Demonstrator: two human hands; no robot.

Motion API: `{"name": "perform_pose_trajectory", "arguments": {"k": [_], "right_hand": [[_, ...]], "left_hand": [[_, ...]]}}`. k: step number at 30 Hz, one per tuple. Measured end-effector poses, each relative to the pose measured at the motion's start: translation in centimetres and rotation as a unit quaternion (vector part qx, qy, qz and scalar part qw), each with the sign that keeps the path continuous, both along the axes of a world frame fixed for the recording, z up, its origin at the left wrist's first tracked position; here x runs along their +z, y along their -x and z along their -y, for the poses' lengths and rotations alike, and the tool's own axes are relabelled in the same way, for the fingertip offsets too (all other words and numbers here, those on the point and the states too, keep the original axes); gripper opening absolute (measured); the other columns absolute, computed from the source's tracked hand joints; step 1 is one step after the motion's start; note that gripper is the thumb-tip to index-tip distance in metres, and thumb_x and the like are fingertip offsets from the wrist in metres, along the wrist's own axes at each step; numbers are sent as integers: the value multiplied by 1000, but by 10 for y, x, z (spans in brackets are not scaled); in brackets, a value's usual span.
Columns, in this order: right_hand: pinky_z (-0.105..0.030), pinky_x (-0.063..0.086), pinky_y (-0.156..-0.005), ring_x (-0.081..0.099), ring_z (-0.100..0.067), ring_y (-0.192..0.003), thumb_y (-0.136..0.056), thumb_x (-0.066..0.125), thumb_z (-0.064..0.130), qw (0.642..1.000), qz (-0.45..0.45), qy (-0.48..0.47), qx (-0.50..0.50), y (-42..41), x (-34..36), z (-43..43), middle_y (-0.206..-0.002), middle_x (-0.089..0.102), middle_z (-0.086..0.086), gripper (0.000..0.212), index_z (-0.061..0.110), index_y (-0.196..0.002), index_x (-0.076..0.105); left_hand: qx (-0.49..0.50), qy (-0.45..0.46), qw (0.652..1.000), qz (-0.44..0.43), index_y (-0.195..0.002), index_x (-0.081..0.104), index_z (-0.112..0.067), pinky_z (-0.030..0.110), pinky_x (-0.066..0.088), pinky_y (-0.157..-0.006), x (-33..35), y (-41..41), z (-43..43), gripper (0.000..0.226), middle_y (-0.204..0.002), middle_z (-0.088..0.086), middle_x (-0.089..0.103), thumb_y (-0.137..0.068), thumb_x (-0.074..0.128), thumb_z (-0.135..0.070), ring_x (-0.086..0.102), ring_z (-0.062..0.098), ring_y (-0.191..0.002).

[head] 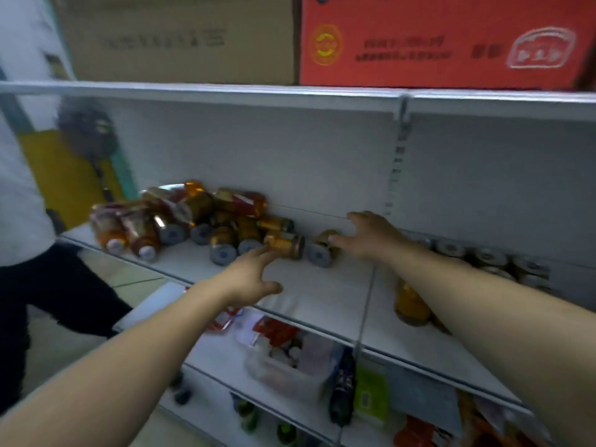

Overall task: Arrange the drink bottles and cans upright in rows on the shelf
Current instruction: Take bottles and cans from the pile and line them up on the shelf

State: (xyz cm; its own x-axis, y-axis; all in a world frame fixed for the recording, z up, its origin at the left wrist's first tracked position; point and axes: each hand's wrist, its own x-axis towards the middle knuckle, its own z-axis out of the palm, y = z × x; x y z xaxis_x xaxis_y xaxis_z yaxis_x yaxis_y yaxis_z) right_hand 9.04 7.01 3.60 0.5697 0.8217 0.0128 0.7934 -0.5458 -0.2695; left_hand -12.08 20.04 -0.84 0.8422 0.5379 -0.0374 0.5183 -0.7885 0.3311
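Note:
A heap of amber drink bottles [206, 217] and cans lies on its side on the white shelf [322, 295], left of centre. My left hand [254, 275] reaches in with fingers apart, fingertips at a fallen gold bottle [287, 243]. Further right, my right hand [371, 235] is spread open, its fingers touching another lying can [322, 250]. Neither hand holds anything. Several cans [490, 256] stand upright in rows at the right behind my right forearm, and one amber bottle [411, 304] stands partly hidden under that arm.
A person in a white top and dark trousers [35, 253] stands at the left end of the shelf. Brown [180, 37] and red [445, 40] cartons sit on the shelf above. Lower shelves hold bags, packets and bottles [290, 359].

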Motion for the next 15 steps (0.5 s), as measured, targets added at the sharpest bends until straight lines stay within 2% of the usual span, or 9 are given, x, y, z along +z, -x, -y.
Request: {"name": "perform_pose_trajectory", "arguments": {"k": [4, 8, 15], "right_hand": [[-39, 40, -104, 41, -31, -132, -86, 50, 67, 998, 1, -16, 53, 52, 12, -81, -149, 38, -11, 80, 15, -146, 35], [-36, 45, -95, 50, -29, -123, -84, 54, 67, 994, -4, -34, 105, 91, 16, -147, -142, 47, -7, 73, 25, -142, 41], [-42, 39, -105, 43, -28, -132, -86, 51, 65, 990, 32, -22, 134, 116, 16, -253, -150, 39, -8, 77, 22, -147, 35]], "left_hand": [[59, -6, 998, -18, -149, 25, -25, 30, 25, -112, 5, 70, -58, 76, -158, 5, 17, -85, 63, -41, 24, 24, -142], [111, 3, 994, -23, -150, 23, -20, 30, 22, -113, 8, 116, -110, 78, -158, 7, 17, -87, 62, -41, 22, 24, -143], [188, 11, 982, -5, -148, 28, -23, 37, 35, -107, 5, 143, -190, 76, -152, 5, 30, -84, 62, -46, 35, 27, -135]]}}
